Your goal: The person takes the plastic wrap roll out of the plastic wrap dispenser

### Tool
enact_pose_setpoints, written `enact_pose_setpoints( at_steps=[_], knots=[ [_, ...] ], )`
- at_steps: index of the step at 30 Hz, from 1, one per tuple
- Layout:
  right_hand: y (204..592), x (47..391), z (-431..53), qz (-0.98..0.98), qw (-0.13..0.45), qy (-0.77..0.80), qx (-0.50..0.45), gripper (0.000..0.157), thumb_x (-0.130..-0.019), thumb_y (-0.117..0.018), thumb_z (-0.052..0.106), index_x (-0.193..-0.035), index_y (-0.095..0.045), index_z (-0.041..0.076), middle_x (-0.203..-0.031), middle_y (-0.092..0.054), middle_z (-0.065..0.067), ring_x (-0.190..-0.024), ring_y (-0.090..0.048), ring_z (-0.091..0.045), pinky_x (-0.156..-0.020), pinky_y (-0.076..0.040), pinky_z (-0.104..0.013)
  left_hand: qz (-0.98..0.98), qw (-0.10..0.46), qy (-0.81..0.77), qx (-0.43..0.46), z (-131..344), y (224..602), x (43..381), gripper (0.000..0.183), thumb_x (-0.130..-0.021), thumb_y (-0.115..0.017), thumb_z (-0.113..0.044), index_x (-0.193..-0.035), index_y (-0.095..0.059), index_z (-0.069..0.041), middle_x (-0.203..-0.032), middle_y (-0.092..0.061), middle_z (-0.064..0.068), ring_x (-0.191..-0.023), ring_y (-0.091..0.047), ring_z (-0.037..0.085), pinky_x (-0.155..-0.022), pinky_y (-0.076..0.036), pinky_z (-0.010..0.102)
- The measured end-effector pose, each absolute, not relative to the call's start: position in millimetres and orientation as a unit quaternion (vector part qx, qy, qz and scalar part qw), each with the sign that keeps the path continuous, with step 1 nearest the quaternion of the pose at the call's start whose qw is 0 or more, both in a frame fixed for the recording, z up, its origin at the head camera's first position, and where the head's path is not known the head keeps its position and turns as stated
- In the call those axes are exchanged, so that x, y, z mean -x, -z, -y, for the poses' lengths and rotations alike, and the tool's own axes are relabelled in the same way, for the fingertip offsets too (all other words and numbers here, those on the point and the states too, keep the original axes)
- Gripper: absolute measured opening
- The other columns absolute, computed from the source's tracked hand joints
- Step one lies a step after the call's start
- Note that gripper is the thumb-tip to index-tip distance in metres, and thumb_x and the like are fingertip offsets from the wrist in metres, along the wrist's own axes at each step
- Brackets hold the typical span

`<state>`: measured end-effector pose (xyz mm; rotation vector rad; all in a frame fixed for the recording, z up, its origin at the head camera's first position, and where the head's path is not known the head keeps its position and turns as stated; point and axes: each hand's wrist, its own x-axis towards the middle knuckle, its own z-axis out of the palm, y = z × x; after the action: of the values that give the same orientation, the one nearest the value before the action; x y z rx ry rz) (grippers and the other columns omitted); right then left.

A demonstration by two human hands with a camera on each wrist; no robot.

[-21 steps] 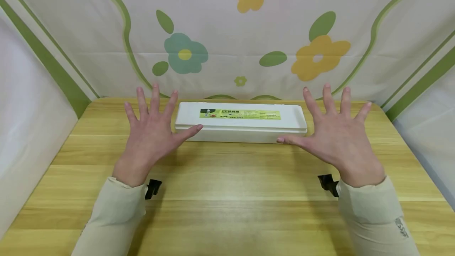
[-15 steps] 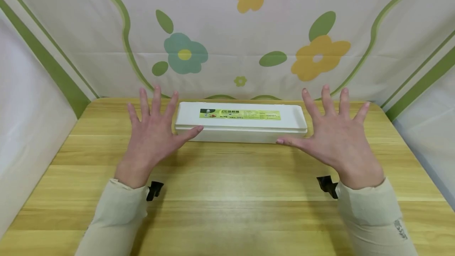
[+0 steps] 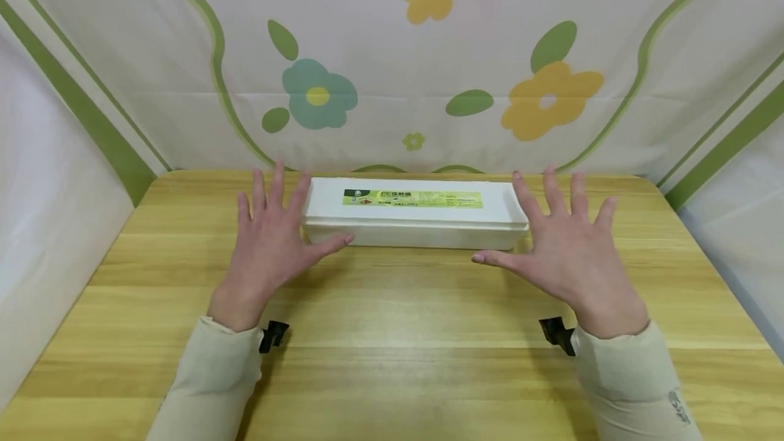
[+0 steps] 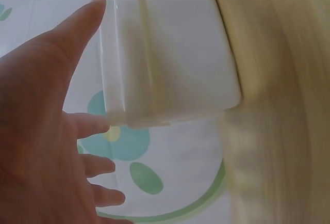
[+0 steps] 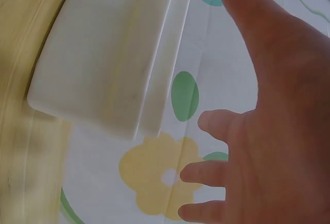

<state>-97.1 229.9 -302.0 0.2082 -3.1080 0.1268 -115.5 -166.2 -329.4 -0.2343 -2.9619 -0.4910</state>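
A long white cling film box (image 3: 404, 234) with a green and yellow label (image 3: 412, 199) lies across the far part of the table, lid on top. At its left end my left hand (image 3: 269, 243) spreads its fingers, thumb in front of the box's near side. My right hand (image 3: 572, 254) mirrors it at the right end, fingers splayed and thumb pointing inward. Neither hand holds anything. In the left wrist view, the box (image 4: 180, 53) stands beyond the thumb and fingers. Likewise, the right wrist view has the box (image 5: 98, 53) to the left of the spread fingers.
The wooden table (image 3: 398, 332) runs up to a white curtain (image 3: 392, 39) printed with flowers, close behind the box. White fabric panels with green stripes flank both sides. A small black mount sits at each sleeve cuff.
Both hands have drawn inward toward the box's ends and slightly nearer the wearer, fingers still spread. The box has stayed in its place.
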Motion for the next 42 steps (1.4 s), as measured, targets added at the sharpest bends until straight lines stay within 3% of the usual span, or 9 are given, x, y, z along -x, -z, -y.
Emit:
enact_pose_setpoints(
  at_steps=[5,9,14,17,22,28,31,35,42],
  knots=[
    [304,99,-227,0.994,0.013,-0.061,-0.085,0.135,-0.072,-0.054,0.104,-0.175,-0.013,0.028,-0.178,-0.013,-0.027,-0.162,-0.009,-0.059,-0.115,-0.009,-0.088,0.973,0.044,0.205,0.092,166,332,118,0.126,-0.084,-0.081,-0.072,-0.175,-0.015,-0.016,-0.182,0.004,0.018,-0.165,-0.004,0.056,-0.127,-0.014,0.077],
    [308,104,-225,0.991,0.011,-0.074,-0.112,0.13,-0.075,-0.061,0.099,-0.175,-0.014,0.029,-0.179,-0.015,-0.024,-0.163,-0.013,-0.054,-0.118,-0.015,-0.085,0.954,0.026,0.278,0.106,169,338,125,0.125,-0.085,-0.089,-0.057,-0.174,-0.014,-0.01,-0.181,-0.003,0.021,-0.165,-0.012,0.053,-0.125,-0.026,0.074],
    [319,114,-223,0.984,-0.003,-0.108,-0.14,0.118,-0.084,-0.074,0.081,-0.174,-0.016,0.032,-0.182,-0.008,-0.018,-0.167,-0.007,-0.049,-0.124,-0.018,-0.078,0.922,-0.006,0.371,0.114,175,350,135,0.121,-0.085,-0.093,-0.042,-0.174,-0.017,-0.011,-0.181,-0.008,0.019,-0.165,-0.015,0.048,-0.128,-0.025,0.071],
    [328,121,-221,0.978,-0.002,-0.134,-0.161,0.112,-0.086,-0.08,0.07,-0.174,-0.021,0.033,-0.183,-0.008,-0.014,-0.168,-0.004,-0.046,-0.126,-0.019,-0.076,0.899,-0.02,0.423,0.115,180,357,140,0.119,-0.085,-0.095,-0.034,-0.174,-0.018,-0.015,-0.182,-0.011,0.014,-0.165,-0.019,0.044,-0.127,-0.029,0.07],
    [344,127,-220,0.968,0.029,-0.154,-0.196,0.109,-0.084,-0.089,0.057,-0.172,-0.03,0.029,-0.181,-0.016,-0.016,-0.166,-0.007,-0.05,-0.118,-0.03,-0.08,0.845,-0.052,0.522,0.105,184,365,145,0.118,-0.085,-0.094,-0.017,-0.174,-0.017,-0.025,-0.179,-0.02,0.007,-0.156,-0.035,0.037,-0.118,-0.044,0.061],
    [353,131,-218,0.959,0.082,-0.166,-0.213,0.1,-0.085,-0.093,0.041,-0.167,-0.04,0.022,-0.172,-0.03,-0.023,-0.16,-0.017,-0.053,-0.107,-0.046,-0.077,0.82,-0.062,0.563,0.081,188,371,152,0.124,-0.085,-0.091,-0.004,-0.173,-0.013,-0.04,-0.178,-0.023,0.002,-0.156,-0.036,0.032,-0.114,-0.049,0.036],
    [355,132,-216,0.961,0.084,-0.166,-0.206,0.097,-0.086,-0.092,0.039,-0.166,-0.04,0.022,-0.17,-0.032,-0.023,-0.159,-0.019,-0.052,-0.106,-0.047,-0.075,0.82,-0.07,0.562,0.075,191,373,155,0.124,-0.085,-0.091,-0.004,-0.175,-0.01,-0.032,-0.178,-0.026,0.005,-0.157,-0.035,0.032,-0.11,-0.048,0.021],
    [355,133,-215,0.965,0.075,-0.162,-0.193,0.101,-0.085,-0.093,0.043,-0.168,-0.038,0.024,-0.172,-0.031,-0.021,-0.159,-0.018,-0.051,-0.108,-0.046,-0.075,0.81,-0.087,0.577,0.063,195,377,159,0.121,-0.085,-0.09,-0.003,-0.175,-0.012,-0.021,-0.174,-0.033,0.008,-0.155,-0.037,0.03,-0.105,-0.046,0.011],
    [360,134,-215,0.968,0.092,-0.134,-0.189,0.109,-0.08,-0.094,0.053,-0.168,-0.037,0.025,-0.172,-0.032,-0.018,-0.159,-0.02,-0.051,-0.107,-0.048,-0.074,0.787,-0.111,0.604,0.061,199,384,162,0.097,-0.086,-0.09,-0.006,-0.168,-0.038,-0.014,-0.162,-0.05,0.008,-0.139,-0.05,0.022,-0.114,-0.044,0.023]
  ],
)
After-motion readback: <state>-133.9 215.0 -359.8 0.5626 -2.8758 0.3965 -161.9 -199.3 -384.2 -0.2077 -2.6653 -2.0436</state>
